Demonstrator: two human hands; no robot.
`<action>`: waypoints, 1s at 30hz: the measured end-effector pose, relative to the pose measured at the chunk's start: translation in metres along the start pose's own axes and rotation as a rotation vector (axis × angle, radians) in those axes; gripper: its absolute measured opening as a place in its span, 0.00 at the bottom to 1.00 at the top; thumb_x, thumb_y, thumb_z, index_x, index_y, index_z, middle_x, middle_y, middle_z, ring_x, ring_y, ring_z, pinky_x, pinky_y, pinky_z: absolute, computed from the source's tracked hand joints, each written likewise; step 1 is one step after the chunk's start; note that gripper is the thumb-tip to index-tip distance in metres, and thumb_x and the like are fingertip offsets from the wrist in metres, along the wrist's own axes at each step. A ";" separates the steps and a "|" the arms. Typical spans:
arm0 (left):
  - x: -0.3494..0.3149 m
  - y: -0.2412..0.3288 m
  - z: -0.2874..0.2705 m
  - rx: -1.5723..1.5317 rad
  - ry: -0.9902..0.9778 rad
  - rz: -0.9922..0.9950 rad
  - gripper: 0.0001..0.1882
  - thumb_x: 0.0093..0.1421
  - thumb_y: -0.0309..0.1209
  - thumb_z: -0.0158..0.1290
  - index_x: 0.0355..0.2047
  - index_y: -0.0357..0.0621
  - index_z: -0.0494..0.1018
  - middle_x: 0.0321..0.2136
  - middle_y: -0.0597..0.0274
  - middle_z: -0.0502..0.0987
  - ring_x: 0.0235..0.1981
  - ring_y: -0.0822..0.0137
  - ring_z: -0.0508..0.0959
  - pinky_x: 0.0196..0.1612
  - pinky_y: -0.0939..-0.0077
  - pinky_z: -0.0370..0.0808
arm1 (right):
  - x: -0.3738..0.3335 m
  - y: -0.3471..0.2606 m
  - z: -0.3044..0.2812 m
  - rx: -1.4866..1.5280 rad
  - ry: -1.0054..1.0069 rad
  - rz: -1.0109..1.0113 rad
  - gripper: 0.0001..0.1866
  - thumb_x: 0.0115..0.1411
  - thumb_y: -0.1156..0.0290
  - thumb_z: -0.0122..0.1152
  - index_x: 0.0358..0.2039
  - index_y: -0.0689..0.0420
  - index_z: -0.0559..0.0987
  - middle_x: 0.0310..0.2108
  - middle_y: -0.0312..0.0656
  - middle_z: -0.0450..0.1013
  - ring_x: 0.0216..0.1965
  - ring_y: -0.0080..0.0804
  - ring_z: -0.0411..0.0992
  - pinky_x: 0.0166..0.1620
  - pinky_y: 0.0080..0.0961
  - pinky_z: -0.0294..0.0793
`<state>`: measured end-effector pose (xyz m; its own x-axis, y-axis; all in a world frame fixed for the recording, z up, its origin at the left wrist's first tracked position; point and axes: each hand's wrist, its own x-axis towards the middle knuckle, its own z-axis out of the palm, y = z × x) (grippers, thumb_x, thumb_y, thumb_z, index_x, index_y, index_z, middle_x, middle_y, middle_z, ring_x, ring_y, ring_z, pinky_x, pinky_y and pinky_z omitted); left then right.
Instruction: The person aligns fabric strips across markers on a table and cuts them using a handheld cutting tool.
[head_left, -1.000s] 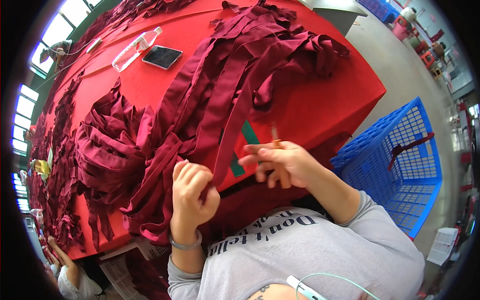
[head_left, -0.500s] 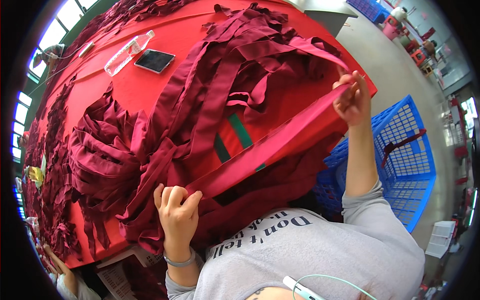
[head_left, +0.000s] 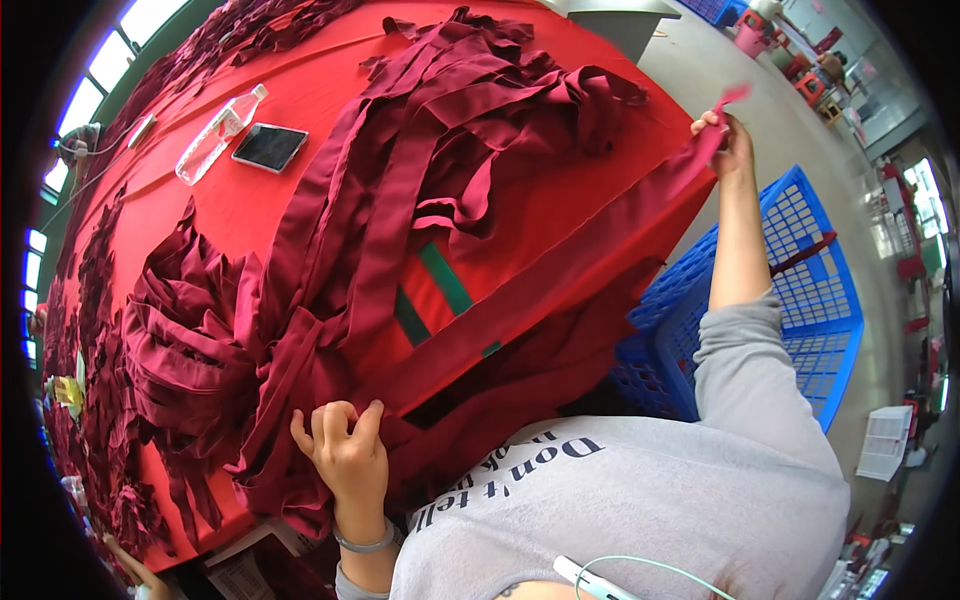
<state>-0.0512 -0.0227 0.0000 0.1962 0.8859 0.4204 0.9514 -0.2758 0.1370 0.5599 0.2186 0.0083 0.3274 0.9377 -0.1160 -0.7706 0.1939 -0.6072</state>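
Workshop floor, pale grey, surrounds a large tabletop covered in red cloth. Heaps of maroon fabric strips lie across its middle and far end; a second, bunched heap sits toward the person's left, and more dark red pieces run along the far left edge. A clear plastic bottle lies on its side beside a dark flat phone, both on bare red cloth near the far left. A green and red striped panel shows on the cloth between the heaps and the near edge.

One long maroon strip is stretched taut along the near edge of the tabletop, running from hand to hand. Left hand: grip closed on the strip's near end, fingers curled over the fabric at the table edge, a bracelet on the wrist. Right hand: arm extended well out to the right, grip pinched shut on the strip's far end, a short tail of fabric standing above the fingers.

A blue plastic crate with lattice walls stands on the floor to the right, below the outstretched arm. The person wears a grey printed shirt.
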 end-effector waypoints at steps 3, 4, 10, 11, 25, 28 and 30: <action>0.000 0.003 -0.004 0.010 -0.022 0.009 0.08 0.46 0.25 0.60 0.28 0.50 0.81 0.29 0.64 0.66 0.36 0.63 0.72 0.65 0.47 0.54 | 0.031 -0.005 -0.033 -0.562 0.380 0.065 0.10 0.54 0.67 0.63 0.33 0.56 0.74 0.23 0.36 0.74 0.14 0.24 0.67 0.18 0.24 0.64; 0.000 0.004 -0.008 0.022 -0.036 -0.003 0.07 0.45 0.27 0.61 0.27 0.49 0.81 0.30 0.64 0.67 0.37 0.62 0.72 0.66 0.46 0.53 | 0.037 -0.013 -0.047 -0.786 0.458 -0.093 0.13 0.54 0.66 0.63 0.36 0.59 0.74 0.24 0.38 0.75 0.16 0.26 0.69 0.22 0.27 0.68; -0.004 0.003 -0.008 -0.009 -0.023 -0.077 0.05 0.50 0.32 0.62 0.24 0.46 0.77 0.34 0.63 0.69 0.40 0.60 0.73 0.66 0.43 0.53 | 0.007 0.034 -0.016 -1.400 0.557 -0.643 0.23 0.54 0.51 0.65 0.30 0.63 0.80 0.24 0.44 0.78 0.23 0.33 0.76 0.31 0.30 0.74; -0.002 0.003 -0.007 -0.028 -0.017 -0.058 0.05 0.50 0.32 0.62 0.24 0.46 0.77 0.34 0.63 0.69 0.40 0.60 0.73 0.66 0.43 0.53 | 0.002 0.026 -0.015 -1.518 0.443 -0.575 0.28 0.53 0.44 0.66 0.27 0.62 0.80 0.21 0.41 0.77 0.23 0.33 0.76 0.31 0.31 0.74; -0.001 0.015 -0.004 0.004 -0.023 -0.139 0.07 0.54 0.26 0.60 0.34 0.51 0.80 0.39 0.65 0.69 0.48 0.61 0.72 0.66 0.43 0.52 | -0.035 0.013 -0.041 -1.830 0.859 -0.426 0.25 0.48 0.53 0.66 0.38 0.62 0.81 0.39 0.54 0.80 0.44 0.52 0.78 0.46 0.42 0.77; -0.003 0.014 -0.001 0.057 -0.035 -0.158 0.09 0.55 0.25 0.58 0.36 0.53 0.80 0.45 0.65 0.71 0.54 0.58 0.70 0.67 0.43 0.51 | -0.039 -0.002 -0.050 -1.566 0.871 -0.473 0.20 0.51 0.59 0.62 0.36 0.64 0.78 0.36 0.54 0.79 0.39 0.46 0.79 0.45 0.37 0.76; 0.000 0.026 0.002 0.133 0.052 -0.151 0.10 0.56 0.25 0.58 0.37 0.55 0.81 0.49 0.65 0.71 0.56 0.56 0.68 0.67 0.43 0.50 | -0.041 0.006 -0.048 -1.495 0.804 -0.610 0.20 0.52 0.61 0.60 0.38 0.65 0.77 0.38 0.54 0.79 0.40 0.45 0.79 0.46 0.36 0.76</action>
<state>-0.0263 -0.0290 0.0015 0.0397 0.8921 0.4500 0.9927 -0.0865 0.0840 0.5680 0.1675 -0.0281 0.8536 0.3987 0.3351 0.4909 -0.4008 -0.7735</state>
